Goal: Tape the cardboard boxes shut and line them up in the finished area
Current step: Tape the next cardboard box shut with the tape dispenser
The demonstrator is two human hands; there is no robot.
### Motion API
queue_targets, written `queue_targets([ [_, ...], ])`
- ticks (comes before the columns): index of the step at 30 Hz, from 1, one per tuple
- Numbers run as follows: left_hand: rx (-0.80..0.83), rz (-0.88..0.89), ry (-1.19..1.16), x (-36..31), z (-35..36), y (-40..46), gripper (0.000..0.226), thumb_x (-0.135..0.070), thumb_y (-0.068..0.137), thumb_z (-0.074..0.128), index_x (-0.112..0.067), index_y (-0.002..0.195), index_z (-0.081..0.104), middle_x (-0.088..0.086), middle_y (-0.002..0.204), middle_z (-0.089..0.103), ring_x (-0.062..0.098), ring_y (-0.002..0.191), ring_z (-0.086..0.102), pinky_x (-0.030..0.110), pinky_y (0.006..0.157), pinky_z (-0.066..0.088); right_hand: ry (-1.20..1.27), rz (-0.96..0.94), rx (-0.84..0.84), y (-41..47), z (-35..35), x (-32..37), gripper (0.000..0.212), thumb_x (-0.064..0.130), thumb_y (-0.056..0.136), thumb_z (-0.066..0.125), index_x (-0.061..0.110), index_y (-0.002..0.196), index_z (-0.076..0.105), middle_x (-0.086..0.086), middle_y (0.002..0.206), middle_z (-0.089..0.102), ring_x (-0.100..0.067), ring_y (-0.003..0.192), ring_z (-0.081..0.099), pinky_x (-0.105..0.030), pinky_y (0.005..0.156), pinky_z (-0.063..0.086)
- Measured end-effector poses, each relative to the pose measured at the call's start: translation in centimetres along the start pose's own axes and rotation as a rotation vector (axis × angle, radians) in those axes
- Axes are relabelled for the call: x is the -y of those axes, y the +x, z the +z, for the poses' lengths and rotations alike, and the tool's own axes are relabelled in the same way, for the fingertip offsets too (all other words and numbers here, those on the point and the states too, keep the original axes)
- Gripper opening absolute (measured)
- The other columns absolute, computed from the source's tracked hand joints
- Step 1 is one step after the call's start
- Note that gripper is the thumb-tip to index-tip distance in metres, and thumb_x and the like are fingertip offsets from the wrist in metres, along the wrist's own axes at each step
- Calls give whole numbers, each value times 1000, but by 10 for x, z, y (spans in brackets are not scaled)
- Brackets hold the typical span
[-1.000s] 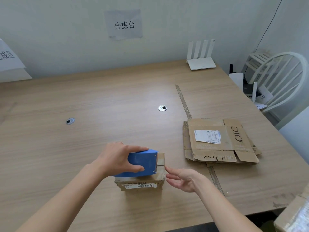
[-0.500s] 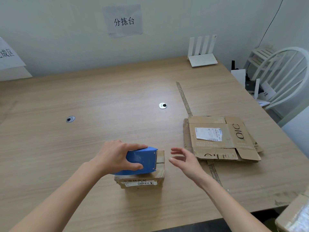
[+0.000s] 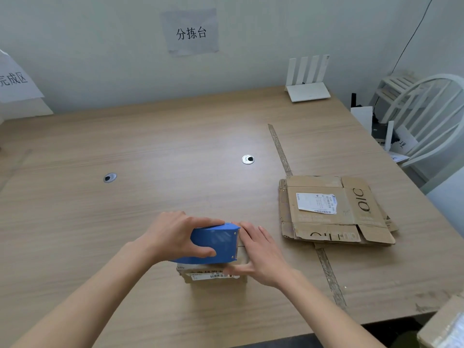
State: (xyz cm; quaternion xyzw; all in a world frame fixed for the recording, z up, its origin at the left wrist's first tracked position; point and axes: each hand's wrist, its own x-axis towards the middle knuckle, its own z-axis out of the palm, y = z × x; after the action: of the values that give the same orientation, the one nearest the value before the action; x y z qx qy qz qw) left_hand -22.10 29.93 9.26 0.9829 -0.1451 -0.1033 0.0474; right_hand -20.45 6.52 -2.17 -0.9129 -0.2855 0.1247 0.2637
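A small cardboard box (image 3: 213, 276) with a barcode label on its near side stands near the front edge of the wooden table (image 3: 150, 151). My left hand (image 3: 173, 237) grips a blue tape dispenser (image 3: 216, 243) that lies on top of the box, cutter end pointing right. My right hand (image 3: 261, 254) rests flat on the box's right end just beyond the cutter, fingers straight and thumb along the near side. Most of the box top is hidden under the dispenser and both hands.
A stack of flattened cardboard boxes (image 3: 334, 212) lies to the right, beside a strip of old tape (image 3: 281, 151) running down the table. A white router (image 3: 307, 91) stands at the back. A white chair (image 3: 426, 116) is right of the table. Another box corner (image 3: 444, 327) shows bottom right.
My right hand lifted away from the box's right side, then came back down and now lies flat on its right end. The dispenser and left hand stayed in place.
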Motion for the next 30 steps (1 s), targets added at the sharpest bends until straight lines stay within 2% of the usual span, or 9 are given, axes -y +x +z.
queue_targets([
  [4,82,-93,21,30,-20,-17,60,-73,73,59,-70,130,40,-26,71,56,2,67,54,18,60,42,-125,49,97,-2,-6,-4,118,89,74,50,31,161,-3,12,163,12,-9,153,8,-38,127,-5],
  [8,143,-247,-191,77,-18,-58,52,-72,67,67,-77,115,46,-29,86,65,-4,81,60,20,72,51,-162,30,137,2,-7,4,120,89,75,49,28,161,-8,11,163,9,-9,153,5,-36,126,-8],
  [11,159,-285,-379,87,-4,-69,49,-67,67,71,-75,111,51,-31,94,67,-3,86,63,29,78,56,-182,-5,143,8,-6,14,120,88,74,50,28,162,-6,13,162,11,-8,153,7,-34,126,-9],
  [14,160,-280,-459,96,-1,-68,50,-65,68,73,-71,113,54,-29,95,68,-2,86,65,33,80,57,-203,-17,141,12,-9,15,120,89,71,51,30,162,0,12,161,15,-8,152,12,-34,127,-2],
  [18,188,-279,-479,109,-6,-73,49,-61,69,76,-71,113,55,-30,94,68,-3,86,64,28,80,56,-261,-19,162,22,-10,18,124,94,61,46,29,161,10,10,156,27,-16,144,31,-34,119,27],
  [20,191,-289,-447,119,-10,-78,49,-61,70,76,-73,112,54,-31,93,68,-4,85,64,27,79,55,-266,-15,179,25,-15,19,123,93,62,50,31,161,11,10,154,28,-16,141,34,-34,114,34],
  [24,212,-351,-407,143,-7,-100,48,-61,70,76,-75,109,53,-32,93,67,-5,84,63,26,78,55,-280,-26,193,26,-23,20,118,85,69,62,33,161,9,13,155,25,-11,141,31,-28,110,31],
  [30,209,-374,-501,152,11,-108,47,-57,70,76,-68,112,58,-28,95,69,-4,85,65,30,82,56,-282,-30,217,26,-26,24,118,83,71,62,37,161,2,17,159,18,-7,143,27,-21,103,29],
])
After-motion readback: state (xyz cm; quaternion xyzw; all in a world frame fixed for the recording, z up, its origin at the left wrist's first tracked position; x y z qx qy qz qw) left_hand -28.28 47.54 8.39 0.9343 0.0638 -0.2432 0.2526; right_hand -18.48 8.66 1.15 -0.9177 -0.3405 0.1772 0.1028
